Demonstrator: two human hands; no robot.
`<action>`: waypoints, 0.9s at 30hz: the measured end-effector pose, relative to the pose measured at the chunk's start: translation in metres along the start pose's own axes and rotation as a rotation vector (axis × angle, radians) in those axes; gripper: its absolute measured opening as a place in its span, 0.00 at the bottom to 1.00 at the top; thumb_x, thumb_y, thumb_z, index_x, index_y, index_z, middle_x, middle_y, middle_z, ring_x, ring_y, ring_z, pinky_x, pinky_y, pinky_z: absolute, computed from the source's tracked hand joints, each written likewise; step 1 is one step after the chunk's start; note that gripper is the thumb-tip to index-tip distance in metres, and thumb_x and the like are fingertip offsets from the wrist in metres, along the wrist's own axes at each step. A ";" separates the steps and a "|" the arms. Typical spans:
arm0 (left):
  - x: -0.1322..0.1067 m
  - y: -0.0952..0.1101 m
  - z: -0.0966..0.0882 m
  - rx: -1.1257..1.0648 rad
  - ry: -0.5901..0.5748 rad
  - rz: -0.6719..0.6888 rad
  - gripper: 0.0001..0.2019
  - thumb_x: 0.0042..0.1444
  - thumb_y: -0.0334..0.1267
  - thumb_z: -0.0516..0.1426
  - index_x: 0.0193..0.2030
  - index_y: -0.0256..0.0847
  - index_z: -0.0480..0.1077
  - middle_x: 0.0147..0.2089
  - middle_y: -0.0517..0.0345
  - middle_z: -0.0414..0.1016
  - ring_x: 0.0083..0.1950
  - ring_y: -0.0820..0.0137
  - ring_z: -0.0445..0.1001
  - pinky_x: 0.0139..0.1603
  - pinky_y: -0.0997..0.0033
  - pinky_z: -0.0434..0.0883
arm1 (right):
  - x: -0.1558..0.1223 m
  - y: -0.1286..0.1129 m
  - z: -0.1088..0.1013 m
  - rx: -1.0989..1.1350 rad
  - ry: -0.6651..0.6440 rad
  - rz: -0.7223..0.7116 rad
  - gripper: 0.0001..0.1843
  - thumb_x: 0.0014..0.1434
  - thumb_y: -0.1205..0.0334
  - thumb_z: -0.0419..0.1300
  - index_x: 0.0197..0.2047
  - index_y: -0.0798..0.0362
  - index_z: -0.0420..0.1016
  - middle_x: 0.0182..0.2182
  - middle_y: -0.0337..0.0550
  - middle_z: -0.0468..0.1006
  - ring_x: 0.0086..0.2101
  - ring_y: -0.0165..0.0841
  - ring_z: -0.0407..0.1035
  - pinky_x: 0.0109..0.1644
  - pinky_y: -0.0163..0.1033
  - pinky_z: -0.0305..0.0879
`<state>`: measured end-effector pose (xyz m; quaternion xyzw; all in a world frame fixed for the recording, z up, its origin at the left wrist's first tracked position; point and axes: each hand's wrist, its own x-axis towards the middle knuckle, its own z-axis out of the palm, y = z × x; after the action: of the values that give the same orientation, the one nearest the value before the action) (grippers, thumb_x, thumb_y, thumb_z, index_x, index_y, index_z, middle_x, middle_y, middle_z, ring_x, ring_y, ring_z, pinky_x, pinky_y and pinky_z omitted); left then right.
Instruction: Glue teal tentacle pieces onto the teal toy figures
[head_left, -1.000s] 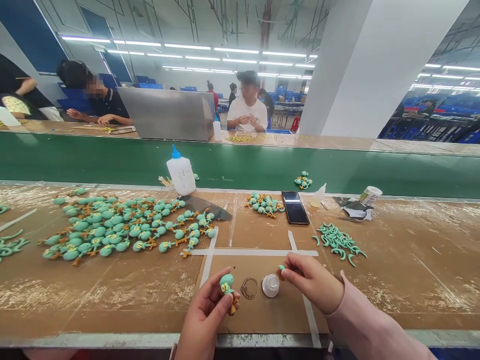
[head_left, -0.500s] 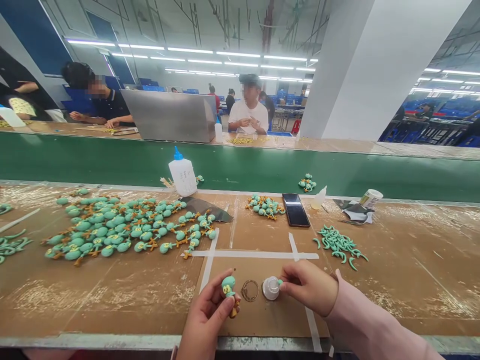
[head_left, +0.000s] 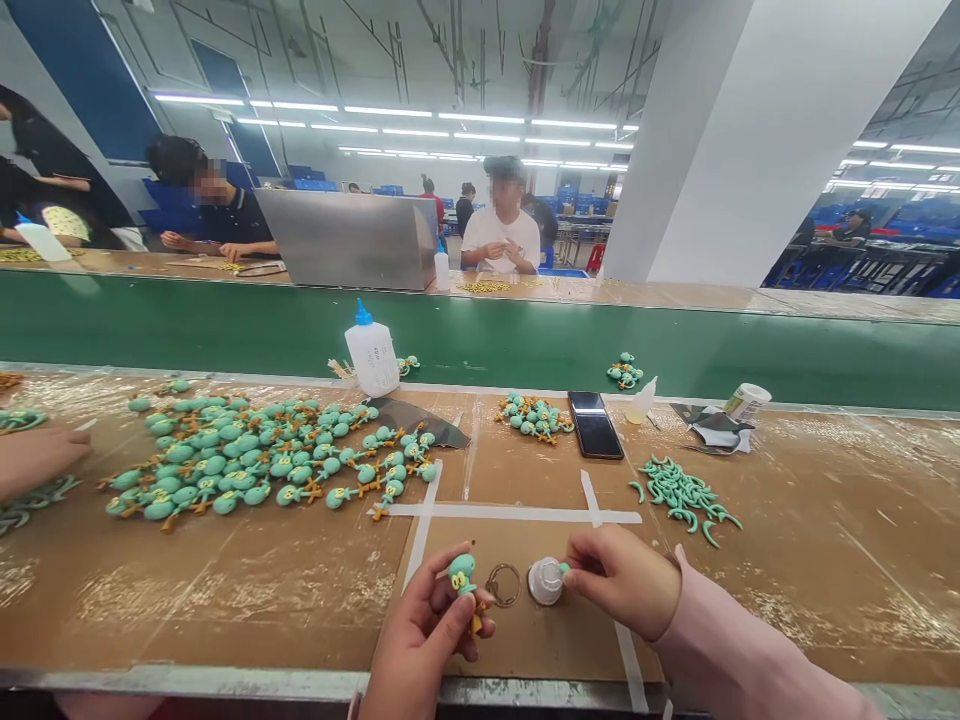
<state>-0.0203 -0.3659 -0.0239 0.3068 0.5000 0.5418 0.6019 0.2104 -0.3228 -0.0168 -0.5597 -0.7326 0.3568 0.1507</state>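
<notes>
My left hand (head_left: 424, 640) is closed around a small teal toy figure (head_left: 463, 575) with orange legs, held upright near the bench's front edge. My right hand (head_left: 626, 580) pinches a small teal curved piece (head_left: 564, 568), its tip touching a small white cap-like pot (head_left: 545, 581) on the cardboard. A wire ring (head_left: 502, 585) lies between the figure and the pot.
A big spread of teal figures (head_left: 247, 455) covers the left bench, a smaller heap (head_left: 532, 413) lies at the back. Teal curved pieces (head_left: 682, 493), a phone (head_left: 594, 424), a white glue bottle (head_left: 373, 352) and a green conveyor (head_left: 525, 345) are beyond. Another person's hand (head_left: 37, 458) is at left.
My right hand moved left and lowered the teal piece to the white pot. Another person's hand has come in at the left edge. My left hand keeps the figure.
</notes>
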 end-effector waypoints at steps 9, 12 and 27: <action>-0.007 0.007 0.012 -0.054 -0.112 -0.011 0.22 0.41 0.42 0.70 0.43 0.41 0.71 0.32 0.55 0.80 0.30 0.67 0.78 0.26 0.76 0.70 | -0.028 -0.041 0.001 0.719 0.158 -0.101 0.19 0.61 0.44 0.57 0.36 0.54 0.70 0.38 0.49 0.78 0.44 0.40 0.72 0.49 0.42 0.65; -0.010 0.009 0.018 -0.051 -0.150 -0.007 0.22 0.43 0.41 0.69 0.44 0.42 0.70 0.29 0.57 0.79 0.28 0.66 0.78 0.26 0.75 0.71 | -0.031 -0.055 0.014 0.858 0.104 -0.091 0.21 0.59 0.43 0.60 0.35 0.56 0.71 0.37 0.50 0.79 0.42 0.40 0.73 0.49 0.43 0.66; -0.020 0.009 0.035 -0.045 -0.137 0.025 0.21 0.40 0.39 0.71 0.41 0.41 0.73 0.32 0.54 0.81 0.26 0.67 0.77 0.26 0.73 0.72 | -0.034 -0.053 0.027 0.775 0.238 -0.114 0.20 0.58 0.45 0.61 0.31 0.56 0.74 0.30 0.48 0.79 0.33 0.36 0.72 0.39 0.37 0.68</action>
<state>0.0116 -0.3772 0.0004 0.3360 0.4414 0.5382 0.6346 0.1669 -0.3698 0.0067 -0.4572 -0.5514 0.5302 0.4536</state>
